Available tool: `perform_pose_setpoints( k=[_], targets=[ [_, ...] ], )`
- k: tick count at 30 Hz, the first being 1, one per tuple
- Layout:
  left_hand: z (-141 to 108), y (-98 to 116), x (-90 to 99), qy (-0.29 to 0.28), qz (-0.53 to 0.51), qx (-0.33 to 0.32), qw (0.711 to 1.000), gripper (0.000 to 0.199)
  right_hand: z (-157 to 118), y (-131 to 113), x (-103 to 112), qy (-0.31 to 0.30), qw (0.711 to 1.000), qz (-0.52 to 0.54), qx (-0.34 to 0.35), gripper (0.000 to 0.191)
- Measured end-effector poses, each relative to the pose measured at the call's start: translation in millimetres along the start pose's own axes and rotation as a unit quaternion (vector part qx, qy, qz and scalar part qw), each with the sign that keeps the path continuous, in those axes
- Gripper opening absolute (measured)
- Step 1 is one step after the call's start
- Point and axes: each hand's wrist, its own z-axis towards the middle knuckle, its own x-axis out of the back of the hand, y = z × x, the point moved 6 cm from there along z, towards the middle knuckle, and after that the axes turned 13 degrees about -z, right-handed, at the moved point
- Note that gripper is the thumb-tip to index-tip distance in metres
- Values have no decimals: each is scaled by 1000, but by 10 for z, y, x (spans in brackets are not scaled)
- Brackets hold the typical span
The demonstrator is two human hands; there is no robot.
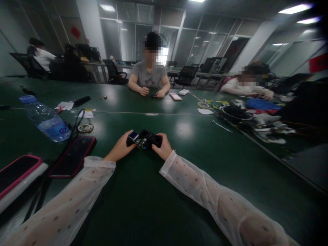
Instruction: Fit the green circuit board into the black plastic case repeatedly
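Near the middle of the green table (143, 184), my left hand (122, 147) grips the left end of a small black device with an exposed circuit board (141, 142) and a small pale screen. My right hand (163, 147) is closed on a black case part (151, 137) at the device's right side. The board shows between the two black parts, and whether they are joined is too small to tell. Both hands are close together, thumbs toward me. The fingers behind the parts are mostly hidden.
A water bottle (47, 119), a red-edged phone (73, 157) and a pink-cased phone (17, 171) lie left, with black cables. A wrench (221, 126) and a cable pile (238, 112) lie right. A person (150, 73) sits opposite; another person (243, 83) leans at the right.
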Motion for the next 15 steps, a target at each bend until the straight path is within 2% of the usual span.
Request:
perform_pose_setpoints(
  k=[5, 10, 15],
  targets=[
    [-2, -6, 1, -18, -6, 3, 1000, 69, -2, -7, 17, 24, 999, -19, 27, 46],
    [1, -38, 1, -24, -11, -2, 1000, 65, -6, 8, 0, 17, 999, -22, 40, 51],
    [9, -92, -5, -30, -11, -8, 999, 66, -12, 23, -21, 16, 998, -25, 49, 46]
  ],
)
